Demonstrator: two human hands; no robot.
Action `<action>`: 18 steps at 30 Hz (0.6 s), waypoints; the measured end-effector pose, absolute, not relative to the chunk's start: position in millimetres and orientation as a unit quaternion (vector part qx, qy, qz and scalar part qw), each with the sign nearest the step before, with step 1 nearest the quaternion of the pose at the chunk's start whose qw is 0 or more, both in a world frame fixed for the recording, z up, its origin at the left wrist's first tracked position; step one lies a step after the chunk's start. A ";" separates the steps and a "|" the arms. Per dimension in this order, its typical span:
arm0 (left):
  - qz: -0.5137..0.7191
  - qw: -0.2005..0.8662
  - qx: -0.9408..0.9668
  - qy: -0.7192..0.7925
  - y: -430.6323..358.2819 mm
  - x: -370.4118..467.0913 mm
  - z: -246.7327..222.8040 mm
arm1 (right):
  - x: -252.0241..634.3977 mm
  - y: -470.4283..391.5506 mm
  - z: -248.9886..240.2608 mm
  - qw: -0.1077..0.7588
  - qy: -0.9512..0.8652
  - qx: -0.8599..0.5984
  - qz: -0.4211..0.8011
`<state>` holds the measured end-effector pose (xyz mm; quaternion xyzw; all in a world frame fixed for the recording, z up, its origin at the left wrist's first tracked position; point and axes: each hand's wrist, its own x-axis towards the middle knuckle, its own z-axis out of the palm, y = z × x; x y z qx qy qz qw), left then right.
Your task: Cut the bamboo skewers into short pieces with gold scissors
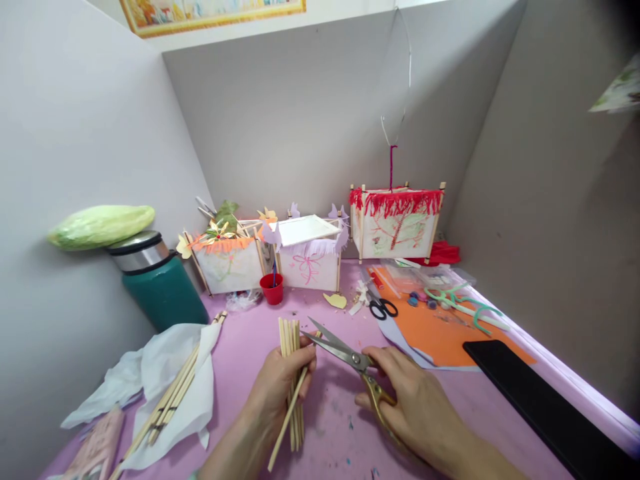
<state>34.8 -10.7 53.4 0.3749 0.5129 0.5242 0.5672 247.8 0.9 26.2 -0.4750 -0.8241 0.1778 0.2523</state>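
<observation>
In the head view, my left hand (281, 378) grips a bundle of pale wooden sticks (296, 423) above the table. One stick slants across the others, its upper end sticking out past my fingers. My right hand (415, 400) holds large scissors (356, 360) with gold handles and steel blades. The blades are parted and point left. They reach to the tip of the slanting stick, right beside my left fingers; whether they touch it I cannot tell. Parts of the bundle are hidden behind my left fingers.
Paper lanterns with wooden frames, one white and red (400, 233), line the back. A teal flask (163, 293) stands left, near more sticks on white paper (175, 413). Black-handled scissors (383, 309), orange sheets (450, 333) and a black flat object (540, 407) lie right. A red cup (271, 291) stands mid-table.
</observation>
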 end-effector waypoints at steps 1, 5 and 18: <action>0.524 0.562 0.378 0.516 -11.6 35.8 55.3 | 247.6 -0.2 26.6 0.249 -0.823 -0.479 0.177; 0.516 0.565 0.377 0.521 -15.3 39.5 63.1 | 245.6 -3.4 28.6 0.237 -0.821 -0.486 0.181; 0.530 0.570 0.373 0.505 -14.6 45.1 64.8 | 245.2 -0.8 28.5 0.223 -0.834 -0.477 0.163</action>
